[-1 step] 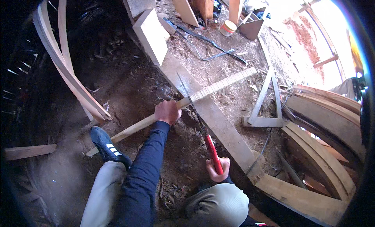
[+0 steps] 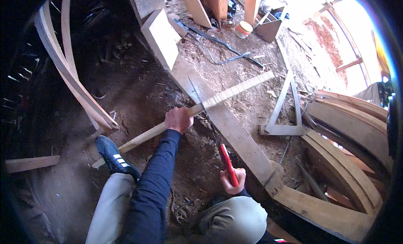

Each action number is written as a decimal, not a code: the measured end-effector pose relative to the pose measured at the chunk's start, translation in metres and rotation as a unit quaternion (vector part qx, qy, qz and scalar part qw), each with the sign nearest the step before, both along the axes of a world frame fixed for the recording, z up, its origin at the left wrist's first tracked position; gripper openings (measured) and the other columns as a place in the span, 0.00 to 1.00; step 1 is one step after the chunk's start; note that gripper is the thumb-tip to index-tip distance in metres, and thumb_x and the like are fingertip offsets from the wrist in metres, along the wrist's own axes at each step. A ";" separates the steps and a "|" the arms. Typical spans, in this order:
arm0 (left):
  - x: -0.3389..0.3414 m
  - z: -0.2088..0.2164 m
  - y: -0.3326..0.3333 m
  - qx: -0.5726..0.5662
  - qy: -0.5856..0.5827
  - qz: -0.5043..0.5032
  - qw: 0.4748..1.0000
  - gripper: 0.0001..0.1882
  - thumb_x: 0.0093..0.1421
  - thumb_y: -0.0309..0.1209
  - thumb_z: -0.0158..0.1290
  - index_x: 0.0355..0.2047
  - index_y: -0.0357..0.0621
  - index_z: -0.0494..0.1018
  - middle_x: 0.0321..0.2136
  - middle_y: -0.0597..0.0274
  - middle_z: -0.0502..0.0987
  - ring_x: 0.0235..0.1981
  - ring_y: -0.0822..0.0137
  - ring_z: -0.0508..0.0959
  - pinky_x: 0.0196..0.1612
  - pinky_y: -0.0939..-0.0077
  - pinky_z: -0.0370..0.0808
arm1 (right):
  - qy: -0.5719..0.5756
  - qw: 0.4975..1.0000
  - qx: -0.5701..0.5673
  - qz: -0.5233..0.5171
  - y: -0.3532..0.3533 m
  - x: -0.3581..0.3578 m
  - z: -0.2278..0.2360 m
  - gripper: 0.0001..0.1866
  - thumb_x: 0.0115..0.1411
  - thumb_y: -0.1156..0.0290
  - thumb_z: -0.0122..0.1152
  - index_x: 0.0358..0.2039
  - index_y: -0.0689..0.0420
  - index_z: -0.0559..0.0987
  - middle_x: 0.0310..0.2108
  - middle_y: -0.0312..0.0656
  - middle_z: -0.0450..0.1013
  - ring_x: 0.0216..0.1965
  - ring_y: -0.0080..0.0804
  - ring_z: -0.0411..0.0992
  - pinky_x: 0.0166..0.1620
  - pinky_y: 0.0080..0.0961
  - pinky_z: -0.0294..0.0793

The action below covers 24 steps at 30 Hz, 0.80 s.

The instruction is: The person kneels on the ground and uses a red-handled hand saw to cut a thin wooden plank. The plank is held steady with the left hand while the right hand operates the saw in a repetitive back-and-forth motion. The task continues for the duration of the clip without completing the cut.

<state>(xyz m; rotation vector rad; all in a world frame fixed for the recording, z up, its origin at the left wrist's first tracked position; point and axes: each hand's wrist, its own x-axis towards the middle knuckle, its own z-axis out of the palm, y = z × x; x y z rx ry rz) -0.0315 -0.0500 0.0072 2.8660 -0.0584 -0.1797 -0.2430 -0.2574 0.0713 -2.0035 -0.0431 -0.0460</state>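
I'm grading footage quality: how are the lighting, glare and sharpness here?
Head view: glare bleaches the upper right; deep shadow swallows the far left, around the curved timber; fisheye corners go black. Same head view: the left hand and red handle look fairly sharp, while the thin blade partly fades into shadow.

Person's attire: dark long-sleeved top (image 2: 147, 206); pale trousers (image 2: 110, 202); striped shoe (image 2: 108, 153)
Left sleeve (image 2: 159, 170), navy, lightly creased, running to the wrist; right sleeve (image 2: 242, 194), equally dark, a short length visible; left hand (image 2: 179, 119) and right hand (image 2: 233, 181), both bare; left trouser leg (image 2: 105, 212), plain grey-beige; right trouser leg (image 2: 243, 216), matching cloth, smooth over the knee, deep folds at the side; shoe on left foot, blue-black, three white stripes across its side.
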 end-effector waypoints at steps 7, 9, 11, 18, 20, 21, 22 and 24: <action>0.000 -0.002 0.008 -0.001 0.047 -0.030 0.998 0.14 0.49 0.42 0.57 0.28 0.45 0.81 0.27 0.45 0.80 0.33 0.49 0.82 0.40 0.56 0.79 | 0.001 0.996 0.013 0.083 -0.023 0.006 -0.003 0.14 0.50 0.74 0.62 0.14 0.55 0.66 0.09 0.38 0.55 0.08 0.32 0.57 0.17 0.27 0.57; 0.000 -0.002 0.001 -0.005 0.041 -0.019 0.999 0.15 0.49 0.43 0.57 0.27 0.45 0.81 0.27 0.45 0.80 0.32 0.49 0.82 0.39 0.56 0.79 | 0.016 0.998 0.018 0.061 -0.021 0.019 -0.012 0.13 0.50 0.73 0.62 0.14 0.55 0.67 0.09 0.38 0.55 0.09 0.30 0.57 0.17 0.27 0.58; -0.001 -0.004 0.001 0.005 0.041 -0.022 0.999 0.15 0.49 0.44 0.58 0.27 0.45 0.81 0.26 0.45 0.80 0.32 0.49 0.82 0.39 0.56 0.79 | 0.007 0.998 0.049 0.040 -0.009 0.033 -0.008 0.13 0.51 0.73 0.62 0.15 0.56 0.67 0.09 0.36 0.55 0.10 0.25 0.56 0.18 0.27 0.57; -0.003 -0.012 0.007 -0.003 0.018 -0.008 1.000 0.14 0.48 0.44 0.59 0.26 0.47 0.81 0.24 0.48 0.80 0.30 0.49 0.82 0.37 0.55 0.79 | 0.045 0.997 0.000 0.058 -0.020 -0.004 -0.003 0.11 0.49 0.74 0.61 0.15 0.56 0.68 0.09 0.39 0.58 0.09 0.31 0.61 0.18 0.27 0.62; -0.001 -0.008 0.005 -0.003 0.007 -0.006 1.000 0.15 0.49 0.44 0.58 0.26 0.47 0.81 0.25 0.48 0.80 0.30 0.49 0.82 0.37 0.55 0.79 | 0.041 0.998 -0.002 0.055 -0.016 0.011 -0.001 0.12 0.49 0.74 0.61 0.14 0.56 0.68 0.09 0.39 0.58 0.09 0.30 0.60 0.18 0.26 0.61; -0.002 -0.004 0.002 0.005 0.017 -0.012 1.000 0.15 0.49 0.44 0.58 0.26 0.46 0.81 0.25 0.48 0.80 0.30 0.49 0.82 0.38 0.55 0.79 | 0.019 0.999 0.011 0.037 -0.011 0.018 -0.007 0.12 0.49 0.74 0.61 0.14 0.56 0.67 0.09 0.39 0.57 0.09 0.30 0.59 0.18 0.26 0.61; -0.001 -0.005 0.003 0.007 0.019 -0.013 1.000 0.15 0.49 0.45 0.58 0.26 0.46 0.81 0.25 0.47 0.80 0.30 0.49 0.82 0.38 0.55 0.79 | 0.008 0.999 0.012 0.031 -0.004 0.030 -0.013 0.13 0.50 0.73 0.62 0.15 0.55 0.67 0.09 0.39 0.57 0.10 0.30 0.58 0.18 0.26 0.61; 0.004 -0.010 0.006 0.008 0.020 -0.016 1.000 0.15 0.49 0.45 0.58 0.26 0.46 0.81 0.25 0.47 0.80 0.30 0.49 0.82 0.38 0.55 0.79 | -0.021 0.997 0.040 0.056 0.004 0.039 -0.030 0.13 0.51 0.73 0.62 0.16 0.55 0.68 0.09 0.39 0.57 0.10 0.30 0.59 0.18 0.26 0.61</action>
